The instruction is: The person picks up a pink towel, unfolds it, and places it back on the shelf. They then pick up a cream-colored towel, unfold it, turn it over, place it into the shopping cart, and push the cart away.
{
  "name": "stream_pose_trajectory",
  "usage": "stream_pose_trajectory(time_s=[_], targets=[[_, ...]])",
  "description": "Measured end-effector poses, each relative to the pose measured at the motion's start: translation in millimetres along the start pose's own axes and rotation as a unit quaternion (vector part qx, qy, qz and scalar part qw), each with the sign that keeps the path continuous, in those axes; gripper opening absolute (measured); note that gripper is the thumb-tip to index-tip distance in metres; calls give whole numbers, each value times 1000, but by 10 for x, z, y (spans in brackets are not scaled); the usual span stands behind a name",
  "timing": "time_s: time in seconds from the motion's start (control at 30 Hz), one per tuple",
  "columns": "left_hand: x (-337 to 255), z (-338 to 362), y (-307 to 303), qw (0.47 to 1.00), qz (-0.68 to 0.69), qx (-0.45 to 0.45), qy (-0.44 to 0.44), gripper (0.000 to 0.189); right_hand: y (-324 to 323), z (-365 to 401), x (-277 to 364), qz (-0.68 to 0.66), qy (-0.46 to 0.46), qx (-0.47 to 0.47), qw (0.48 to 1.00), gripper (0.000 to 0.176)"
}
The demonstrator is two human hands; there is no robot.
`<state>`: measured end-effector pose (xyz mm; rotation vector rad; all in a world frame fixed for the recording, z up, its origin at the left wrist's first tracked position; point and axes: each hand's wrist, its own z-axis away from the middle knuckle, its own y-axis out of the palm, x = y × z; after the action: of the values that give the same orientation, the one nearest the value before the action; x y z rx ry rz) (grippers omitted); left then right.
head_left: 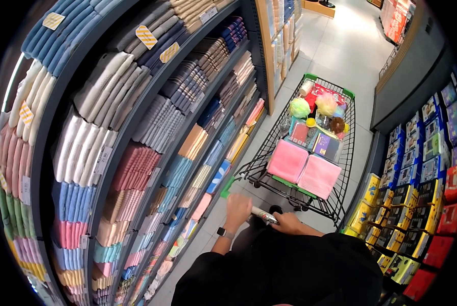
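A black wire shopping cart (352,168) with green corners stands ahead of me. Near its left end, my left hand (238,207) is closed around the cart handle (264,215); a dark smartwatch (225,232) sits on that wrist. Farther right, my right hand (287,223) grips the same bar. Two folded pink towels (287,162) lie side by side at the cart's near end. Beyond them are a dark purple package (325,146), a pale green bath puff (300,108), a peach-coloured bath puff (327,103) and a red package (317,92).
Shelves of folded towels (93,92) line the left side. On the right, a rack holds yellow-and-black boxed packages (399,211) and red packages (435,250). Light floor tiles (335,51) run ahead past a grey panel (417,81).
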<state>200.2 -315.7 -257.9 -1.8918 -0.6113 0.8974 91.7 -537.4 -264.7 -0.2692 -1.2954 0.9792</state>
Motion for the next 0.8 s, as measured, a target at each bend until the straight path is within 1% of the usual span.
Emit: stream_pose_trajectory(time_s=[0.1,0.17,0.4,0.7,0.8], targets=[[-11,-5,-14,1000,0,4,-1,22,-25,-47,0,13,-10,22,1000,36],[-11,17,-37,1000,4,7,-8,22,-9,-53,1,13,-9,10,1000,37],[4,32,-51,1000,-4,-27,-13,21,20,-119,-25,7,-40,-3,999,37],[-11,55,-99,998,-10,-56,-37,18,-31,-198,7,13,-39,16,999,38],[-37,41,-127,996,-11,-69,-52,18,-92,-222,61,-21,-5,41,999,40]])
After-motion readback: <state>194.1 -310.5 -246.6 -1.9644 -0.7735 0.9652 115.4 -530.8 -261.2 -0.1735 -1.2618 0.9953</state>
